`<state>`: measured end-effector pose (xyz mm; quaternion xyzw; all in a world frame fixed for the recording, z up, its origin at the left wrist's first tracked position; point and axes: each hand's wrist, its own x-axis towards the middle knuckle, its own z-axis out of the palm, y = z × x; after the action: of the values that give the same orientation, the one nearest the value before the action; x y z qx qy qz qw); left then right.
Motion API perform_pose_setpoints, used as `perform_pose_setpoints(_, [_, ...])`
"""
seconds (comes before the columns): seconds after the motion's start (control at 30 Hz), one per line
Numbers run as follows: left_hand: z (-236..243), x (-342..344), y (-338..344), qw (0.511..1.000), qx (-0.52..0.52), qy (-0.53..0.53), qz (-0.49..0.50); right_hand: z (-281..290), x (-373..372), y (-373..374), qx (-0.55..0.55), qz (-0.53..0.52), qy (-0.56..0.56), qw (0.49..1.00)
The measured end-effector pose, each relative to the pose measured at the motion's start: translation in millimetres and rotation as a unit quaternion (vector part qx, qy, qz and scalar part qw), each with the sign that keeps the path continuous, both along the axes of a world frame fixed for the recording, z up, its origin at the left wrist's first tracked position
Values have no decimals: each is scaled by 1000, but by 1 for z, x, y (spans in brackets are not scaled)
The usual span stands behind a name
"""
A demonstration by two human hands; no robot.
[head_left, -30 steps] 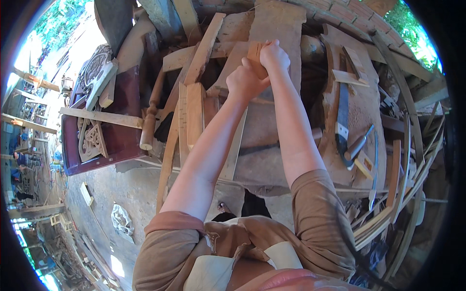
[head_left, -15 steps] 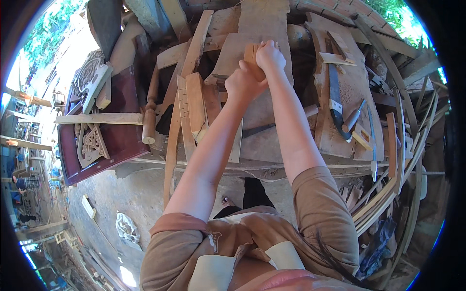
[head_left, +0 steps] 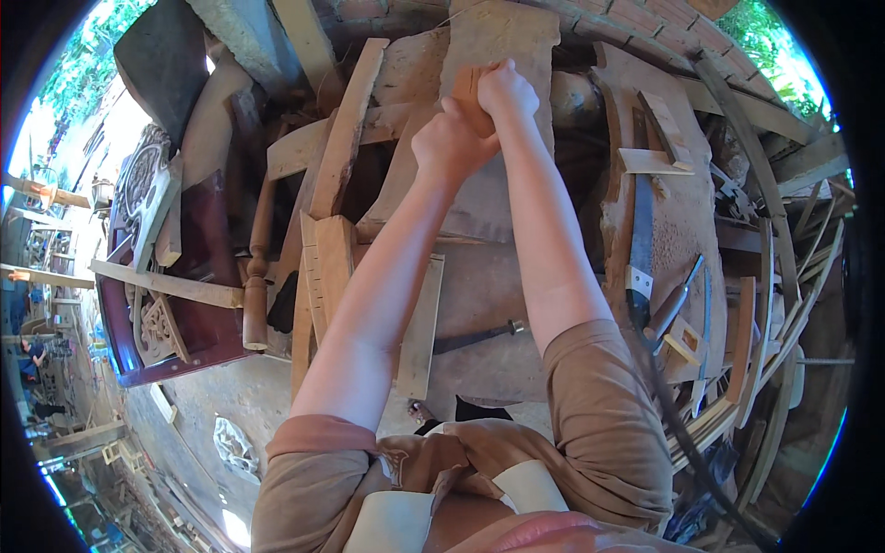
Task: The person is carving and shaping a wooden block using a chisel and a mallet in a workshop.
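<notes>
Both my arms stretch forward over a cluttered workbench. My left hand (head_left: 449, 145) and my right hand (head_left: 503, 90) are closed together around a small orange-brown wooden block (head_left: 466, 88), pressed against a broad grey-brown plank (head_left: 493, 41) that lies on the bench. Only the block's upper left corner shows between my fingers.
Loose boards and offcuts (head_left: 332, 258) lie left of my arms, next to a turned wooden leg (head_left: 256, 286) and a dark red carved panel (head_left: 147, 276). A hand saw (head_left: 641, 249), a chisel (head_left: 673, 300) and a dark metal tool (head_left: 475, 336) rest on the bench.
My hands keep hold of the block and have shifted slightly up the plank, while the view has tilted a little, bringing the bench closer.
</notes>
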<state>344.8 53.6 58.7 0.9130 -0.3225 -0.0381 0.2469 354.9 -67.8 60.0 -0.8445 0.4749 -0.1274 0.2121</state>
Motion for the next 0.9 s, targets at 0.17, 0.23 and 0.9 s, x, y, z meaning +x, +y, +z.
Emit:
perform_pose_setpoints(0.17, [1, -11, 12, 1000, 7, -13, -12, 0, -14, 13, 3, -10, -15, 1000])
perform_pose_setpoints(0.23, [3, -22, 28, 1000, 20, 8, -1, 1, -23, 28, 6, -8, -10, 1000])
perform_pose_setpoints(0.9, [-3, -92, 94, 1000, -3, 15, -24, -2, -97, 93, 18, -11, 10, 1000])
